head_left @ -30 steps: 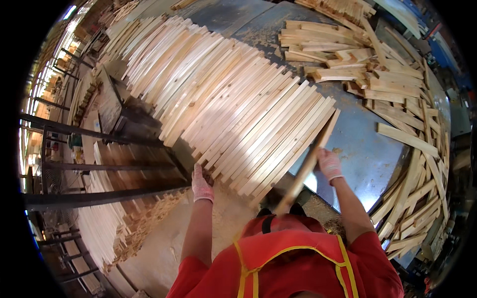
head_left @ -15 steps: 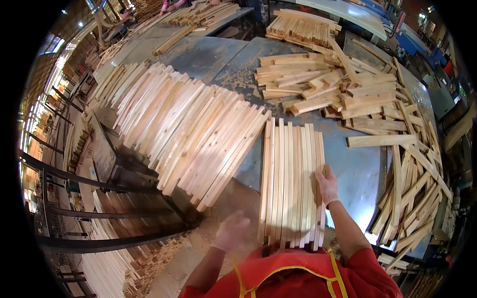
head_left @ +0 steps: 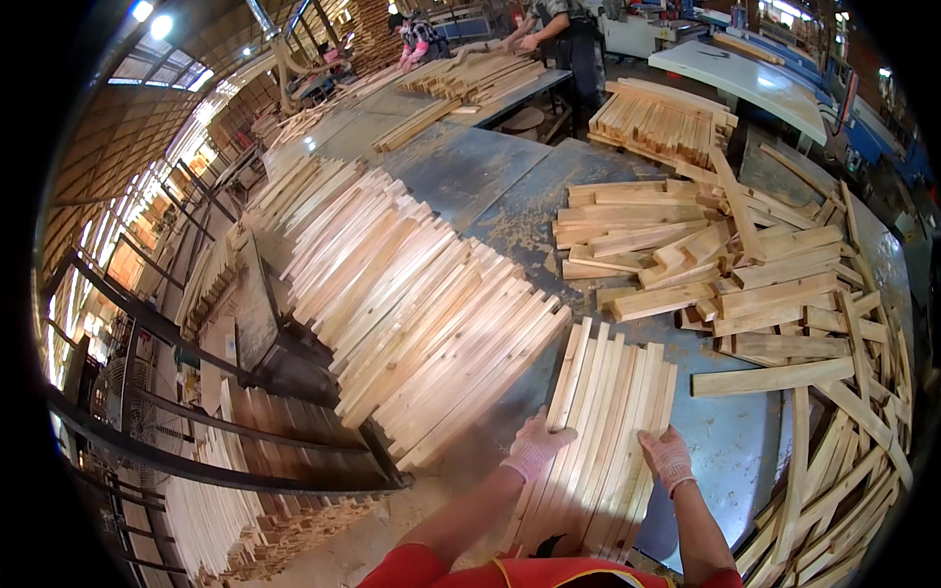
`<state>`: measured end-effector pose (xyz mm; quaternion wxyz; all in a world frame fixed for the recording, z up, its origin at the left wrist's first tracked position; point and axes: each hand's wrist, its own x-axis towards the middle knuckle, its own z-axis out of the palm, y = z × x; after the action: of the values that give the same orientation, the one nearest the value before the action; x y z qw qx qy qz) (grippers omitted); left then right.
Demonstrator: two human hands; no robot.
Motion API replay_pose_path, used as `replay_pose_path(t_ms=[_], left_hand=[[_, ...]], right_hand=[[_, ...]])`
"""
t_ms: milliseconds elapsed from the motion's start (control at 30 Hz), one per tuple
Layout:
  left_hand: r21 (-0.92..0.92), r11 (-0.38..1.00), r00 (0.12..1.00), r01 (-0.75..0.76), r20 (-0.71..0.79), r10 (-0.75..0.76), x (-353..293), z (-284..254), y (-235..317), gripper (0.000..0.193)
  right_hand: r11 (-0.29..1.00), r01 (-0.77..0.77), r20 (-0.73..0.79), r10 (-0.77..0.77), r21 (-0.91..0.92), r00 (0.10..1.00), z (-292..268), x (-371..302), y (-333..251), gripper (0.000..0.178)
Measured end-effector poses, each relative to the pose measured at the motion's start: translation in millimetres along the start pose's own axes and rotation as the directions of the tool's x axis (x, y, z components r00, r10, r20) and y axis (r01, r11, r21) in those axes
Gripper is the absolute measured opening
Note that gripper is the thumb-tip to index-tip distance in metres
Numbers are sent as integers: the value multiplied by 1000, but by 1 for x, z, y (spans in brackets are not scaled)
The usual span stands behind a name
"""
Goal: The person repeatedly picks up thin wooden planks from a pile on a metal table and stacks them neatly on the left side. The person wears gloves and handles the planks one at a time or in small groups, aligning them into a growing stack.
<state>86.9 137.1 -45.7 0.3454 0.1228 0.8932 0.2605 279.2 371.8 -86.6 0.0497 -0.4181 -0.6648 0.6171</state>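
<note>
Half a second ago the left hand (head_left: 537,443) was a blur, clear of the wood; now, at five o'clock from the middle of the view, it lies against the left flank of a batch of wooden strips (head_left: 608,431), thumb reaching over the top. The right hand (head_left: 667,458), at four o'clock, was on the opposite flank already and is there now, its fingers drawn in against the outermost strip. So both hands clasp the batch between them, and I'd judge the strips are better kept together than with one side left free; whether any fingers curl underneath, I cannot tell. The batch itself sits between four and five o'clock, its near end close to the wearer's red clothing, its far ends staggered rather than flush. Beside it, a long row of strips (head_left: 421,304) runs from near the centre up toward ten o'clock. At three o'clock, a jumbled board pile (head_left: 784,294) spreads over the blue-grey counter (head_left: 730,461). A dark metal rack (head_left: 294,480) stands at eight o'clock, and up by twelve a co-worker in a dark apron (head_left: 585,59) is at another stack.
</note>
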Motion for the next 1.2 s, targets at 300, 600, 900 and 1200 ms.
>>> replay_pose_path(t_ms=[300, 600, 900, 1200], left_hand=[[-189, 807, 798, -559, -389, 461, -81, -79, 114, 106], [-378, 403, 510, -833, -245, 824, -59, -100, 48, 86], [-256, 682, 675, -685, 131, 726, 5, -88, -104, 65], [816, 163, 725, -555, 378, 576, 29, -161, -73, 45]], right_hand=[[880, 454, -287, -402, 144, 870, -70, -66, -142, 54], [463, 436, -281, -863, -771, 419, -41, -138, -96, 64], [923, 243, -115, -218, 299, 969, 103, -190, -25, 90], [713, 63, -42, -128, -698, 991, 125, -129, -25, 68]])
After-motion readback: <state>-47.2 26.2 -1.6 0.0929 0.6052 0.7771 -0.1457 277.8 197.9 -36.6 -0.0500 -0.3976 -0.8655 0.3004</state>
